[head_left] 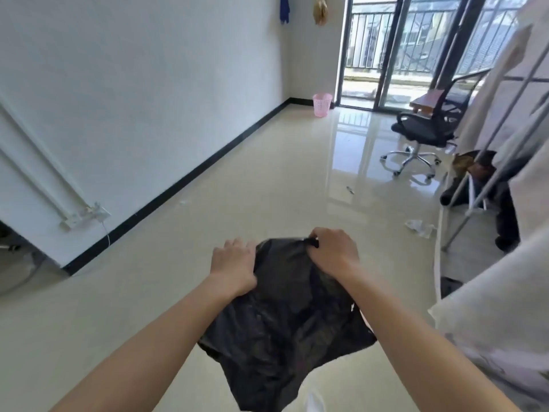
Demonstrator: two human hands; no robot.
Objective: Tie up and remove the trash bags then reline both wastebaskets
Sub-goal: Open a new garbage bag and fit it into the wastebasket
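A black trash bag [282,322] hangs in front of me over the floor, flat and slack. My left hand [234,264] grips its upper left edge, fingers curled into the plastic. My right hand [332,251] pinches the upper right edge, a black fold showing between thumb and fingers. A pink wastebasket [322,104] with a lattice wall stands far off in the back corner by the balcony door; no liner shows in it. A second wastebasket is not in view.
Glossy beige tile floor [237,209] stretches ahead. A black office chair [427,132] stands at the right back. A clothes rack with pale fabric [505,203] fills the right side. Crumpled white paper [419,228] lies on the floor. A wall socket [89,215] sits low on the left.
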